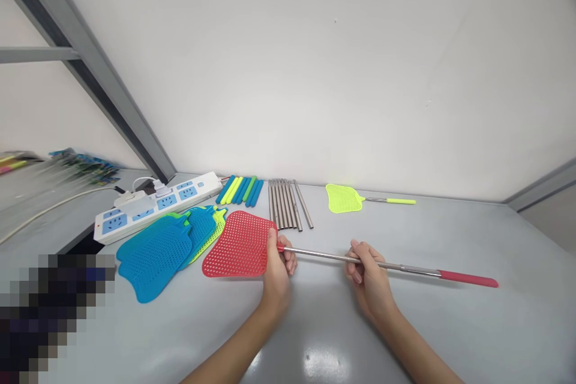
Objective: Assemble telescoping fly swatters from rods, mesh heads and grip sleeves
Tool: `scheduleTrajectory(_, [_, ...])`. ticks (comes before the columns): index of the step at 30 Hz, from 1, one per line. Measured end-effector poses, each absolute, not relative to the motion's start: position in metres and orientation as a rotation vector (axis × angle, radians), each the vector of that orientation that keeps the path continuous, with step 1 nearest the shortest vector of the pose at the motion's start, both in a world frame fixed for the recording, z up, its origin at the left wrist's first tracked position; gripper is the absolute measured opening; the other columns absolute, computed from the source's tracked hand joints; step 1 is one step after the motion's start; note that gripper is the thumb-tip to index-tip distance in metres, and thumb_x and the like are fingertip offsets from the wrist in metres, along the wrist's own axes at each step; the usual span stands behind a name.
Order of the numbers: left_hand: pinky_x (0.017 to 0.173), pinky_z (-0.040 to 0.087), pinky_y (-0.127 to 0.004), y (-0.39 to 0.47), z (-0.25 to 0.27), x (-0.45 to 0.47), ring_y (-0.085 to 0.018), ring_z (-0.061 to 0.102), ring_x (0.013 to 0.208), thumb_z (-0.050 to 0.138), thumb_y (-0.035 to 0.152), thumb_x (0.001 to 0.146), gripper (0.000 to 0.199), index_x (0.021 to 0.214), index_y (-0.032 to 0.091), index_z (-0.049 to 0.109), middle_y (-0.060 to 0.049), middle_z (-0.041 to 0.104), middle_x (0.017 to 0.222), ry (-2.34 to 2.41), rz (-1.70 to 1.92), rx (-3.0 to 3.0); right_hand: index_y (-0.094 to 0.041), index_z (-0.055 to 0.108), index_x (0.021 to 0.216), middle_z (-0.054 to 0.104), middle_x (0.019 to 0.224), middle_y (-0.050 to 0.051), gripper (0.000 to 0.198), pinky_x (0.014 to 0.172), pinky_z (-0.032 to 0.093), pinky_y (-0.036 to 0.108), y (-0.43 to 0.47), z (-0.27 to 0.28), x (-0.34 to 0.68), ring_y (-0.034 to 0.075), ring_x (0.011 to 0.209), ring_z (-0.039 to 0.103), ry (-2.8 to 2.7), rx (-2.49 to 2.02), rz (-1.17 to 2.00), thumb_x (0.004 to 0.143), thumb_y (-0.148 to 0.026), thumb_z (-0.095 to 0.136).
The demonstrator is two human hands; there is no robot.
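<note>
A red fly swatter (243,245) with an extended metal rod is held level above the table by both hands. My left hand (278,261) grips it where the mesh head meets the rod, thumb on top of the mesh. Around the middle of the rod, the fingers of my right hand (366,267) are closed. The red handle (468,278) sticks out to the right, beyond my right hand. Behind my left hand lie several bare metal rods (283,204) in a row, partly hidden by the red mesh and the hand.
Blue swatter heads (155,258), with some yellow-green ones, are piled at left beside a white power strip (157,204). Several coloured handles (240,191) lie behind. A yellow-green fly swatter (344,198) rests near the wall. Plastic-wrapped items (85,165) lie beyond the frame post.
</note>
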State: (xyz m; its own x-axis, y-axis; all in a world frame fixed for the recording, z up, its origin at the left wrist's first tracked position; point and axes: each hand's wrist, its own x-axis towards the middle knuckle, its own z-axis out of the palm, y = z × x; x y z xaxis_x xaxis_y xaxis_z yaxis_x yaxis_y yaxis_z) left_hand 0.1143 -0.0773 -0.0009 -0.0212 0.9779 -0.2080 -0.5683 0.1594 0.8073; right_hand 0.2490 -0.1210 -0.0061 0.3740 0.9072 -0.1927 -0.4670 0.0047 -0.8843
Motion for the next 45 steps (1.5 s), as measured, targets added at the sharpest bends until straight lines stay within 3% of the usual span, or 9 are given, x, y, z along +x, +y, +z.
scheduleTrajectory(16, [0.032, 0.023, -0.017, -0.071, -0.001, 0.111, -0.004, 0.029, 0.031, 0.040, 0.041, 0.076, 0.032, 0.054, 0.018, 0.036, 0.007, 0.034, 0.043, 0.988, 1.367, 0.550, -0.016, 0.047, 0.048, 0.044, 0.041, -0.002, 0.033, 0.037, 0.021, 0.022, -0.122, -0.002, 0.249, 0.006, 0.034, 0.030, -0.530, -1.005, 1.195, 0.076, -0.034, 0.047])
scheduleTrajectory(37, [0.040, 0.024, -0.021, -0.098, -0.007, 0.119, -0.008, 0.028, 0.038, 0.023, 0.042, 0.082, 0.048, 0.041, 0.018, 0.031, 0.004, 0.030, 0.036, 1.059, 1.257, 0.854, -0.016, 0.037, 0.045, 0.033, 0.033, -0.005, 0.038, 0.038, 0.014, 0.023, -0.123, 0.001, 0.257, 0.006, 0.036, 0.021, -0.550, -1.075, 1.155, 0.078, -0.032, 0.046])
scheduleTrajectory(45, [0.042, 0.024, -0.022, -0.105, -0.015, 0.121, -0.009, 0.029, 0.040, 0.020, 0.042, 0.084, 0.047, 0.046, 0.019, 0.033, 0.004, 0.030, 0.039, 1.009, 1.208, 0.899, -0.016, 0.034, 0.043, 0.031, 0.033, -0.005, 0.040, 0.038, 0.015, 0.023, -0.124, 0.002, 0.254, 0.006, 0.035, 0.022, -0.508, -1.081, 1.130, 0.078, -0.030, 0.047])
